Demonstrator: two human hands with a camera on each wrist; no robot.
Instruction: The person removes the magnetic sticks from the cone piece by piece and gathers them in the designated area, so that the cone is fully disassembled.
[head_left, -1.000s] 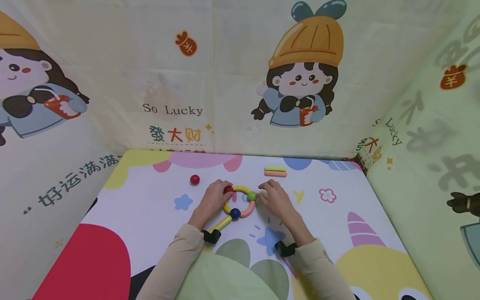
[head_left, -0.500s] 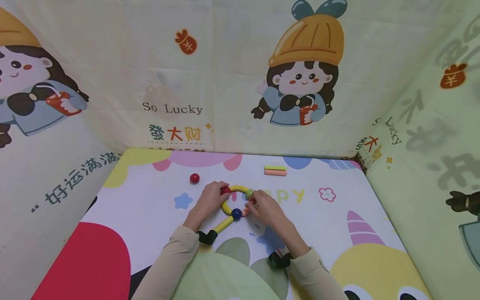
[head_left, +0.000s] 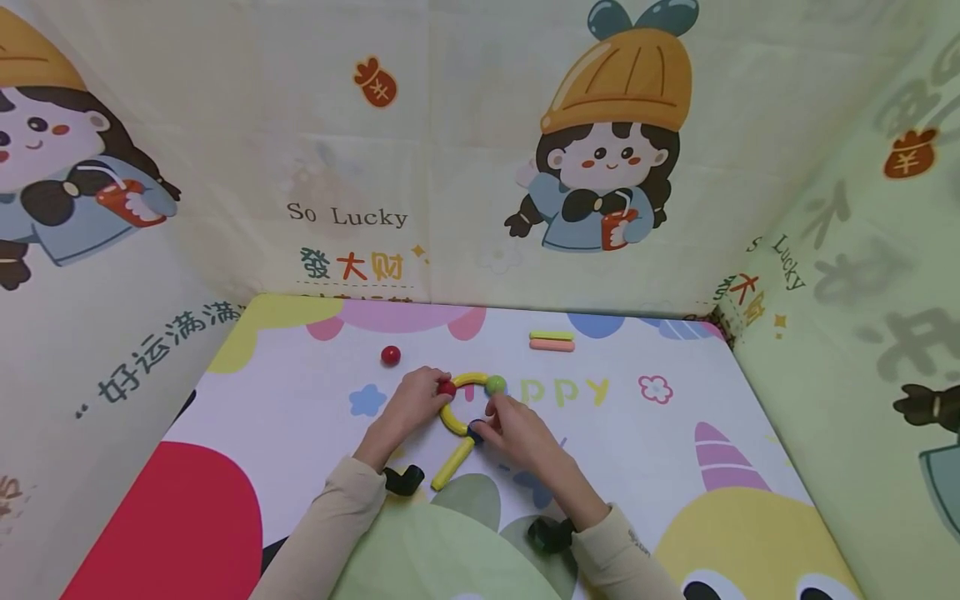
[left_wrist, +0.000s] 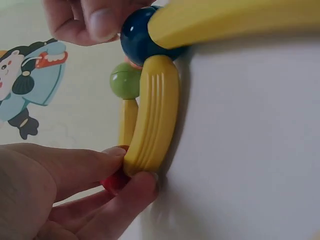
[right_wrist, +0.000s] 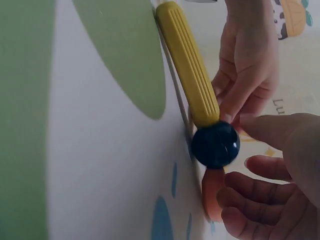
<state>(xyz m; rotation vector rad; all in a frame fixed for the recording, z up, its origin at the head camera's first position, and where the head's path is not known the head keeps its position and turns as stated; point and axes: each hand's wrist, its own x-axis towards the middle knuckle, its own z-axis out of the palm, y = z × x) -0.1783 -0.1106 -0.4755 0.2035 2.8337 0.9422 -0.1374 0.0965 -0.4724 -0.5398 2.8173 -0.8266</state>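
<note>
A toy ring (head_left: 471, 378) on the printed table (head_left: 285, 400), read from the head view with twelve farthest away, carries a red ball (head_left: 448, 389) at ten o'clock, a green ball (head_left: 495, 385) at two and a dark blue ball (right_wrist: 216, 144) at six; a straight yellow rod (head_left: 453, 464) runs from the last towards seven. The left hand (head_left: 408, 404), at nine, pinches the red ball. The right hand (head_left: 525, 433), at four, has its fingertips at the pink curved piece (right_wrist: 214, 195), thumb apart; contact being partly concealed, a grip cannot be confirmed. Well outside the ring lie a loose red ball (head_left: 390, 356) at ten and two short rods (head_left: 552, 345) at two.
</note>
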